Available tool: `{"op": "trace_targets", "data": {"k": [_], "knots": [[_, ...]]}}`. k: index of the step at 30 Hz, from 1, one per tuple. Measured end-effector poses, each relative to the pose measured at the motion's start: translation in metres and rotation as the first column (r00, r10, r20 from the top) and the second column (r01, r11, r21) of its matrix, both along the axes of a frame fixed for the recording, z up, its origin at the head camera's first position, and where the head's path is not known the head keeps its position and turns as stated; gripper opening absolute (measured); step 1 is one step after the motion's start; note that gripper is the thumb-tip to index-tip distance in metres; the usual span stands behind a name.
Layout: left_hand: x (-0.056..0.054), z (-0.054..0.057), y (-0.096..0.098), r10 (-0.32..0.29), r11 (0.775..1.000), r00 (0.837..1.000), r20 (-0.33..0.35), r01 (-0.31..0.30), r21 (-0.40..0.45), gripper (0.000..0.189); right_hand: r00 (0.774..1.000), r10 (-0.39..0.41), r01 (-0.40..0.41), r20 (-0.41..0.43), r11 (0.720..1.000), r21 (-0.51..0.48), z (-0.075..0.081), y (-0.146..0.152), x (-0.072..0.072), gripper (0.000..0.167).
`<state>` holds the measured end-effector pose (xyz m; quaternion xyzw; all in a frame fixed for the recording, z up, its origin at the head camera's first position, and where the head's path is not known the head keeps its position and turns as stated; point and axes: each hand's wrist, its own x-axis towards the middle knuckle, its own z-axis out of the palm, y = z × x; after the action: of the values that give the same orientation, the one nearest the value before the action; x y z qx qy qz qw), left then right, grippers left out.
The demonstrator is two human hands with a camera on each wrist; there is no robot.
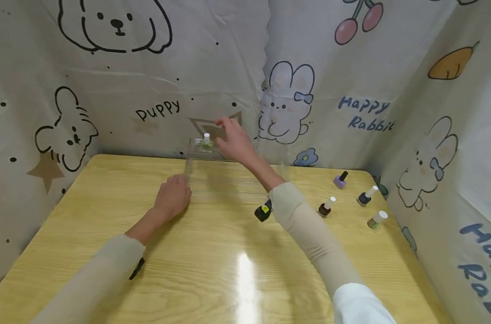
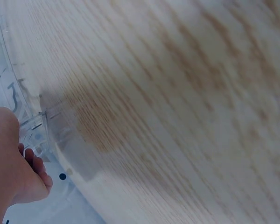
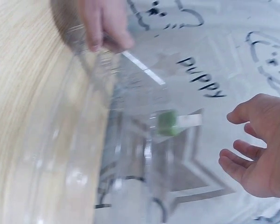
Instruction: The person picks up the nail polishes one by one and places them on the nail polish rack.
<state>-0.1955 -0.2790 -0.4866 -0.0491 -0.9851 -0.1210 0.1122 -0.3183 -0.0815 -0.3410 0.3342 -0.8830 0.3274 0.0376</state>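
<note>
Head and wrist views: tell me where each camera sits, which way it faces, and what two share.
Head: on the head, looking forward and down at the table; left hand, right hand, sleeves show.
Left wrist: on that wrist, facing the table and a clear rack; left hand shows.
Right wrist: on that wrist, facing the clear rack and backdrop; both hands show.
Head and right wrist share the green bottle.

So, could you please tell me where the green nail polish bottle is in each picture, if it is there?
Head: the green nail polish bottle is left of centre, on the clear rack, beside the right hand.
Left wrist: not in it.
Right wrist: slightly right of the middle, appearing sideways, white cap towards the right.
Shared landmark: the clear rack, in all three.
</note>
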Motion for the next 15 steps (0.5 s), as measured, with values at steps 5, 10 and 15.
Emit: {"op": "trace_targets", "data": {"k": [5, 10, 15], "knots": [[0.002, -0.001, 0.002, 0.007, 0.999, 1.0, -0.03, -0.008, -0.048, 0.017, 0.998, 0.043, -0.046, -0.055, 0.997, -0.062, 0.018, 0.025, 0.013, 0.035], [0.003, -0.001, 0.003, 0.014, 0.998, 1.0, -0.012, -0.015, -0.057, 0.016, 0.996, 0.062, -0.069, -0.072, 0.992, -0.107, 0.035, 0.054, 0.032, 0.034], [0.004, -0.001, 0.002, 0.037, 0.999, 0.999, -0.003, -0.037, -0.036, 0.015, 0.994, 0.09, -0.097, -0.058, 0.987, -0.126, 0.047, 0.083, 0.049, 0.034]]}}
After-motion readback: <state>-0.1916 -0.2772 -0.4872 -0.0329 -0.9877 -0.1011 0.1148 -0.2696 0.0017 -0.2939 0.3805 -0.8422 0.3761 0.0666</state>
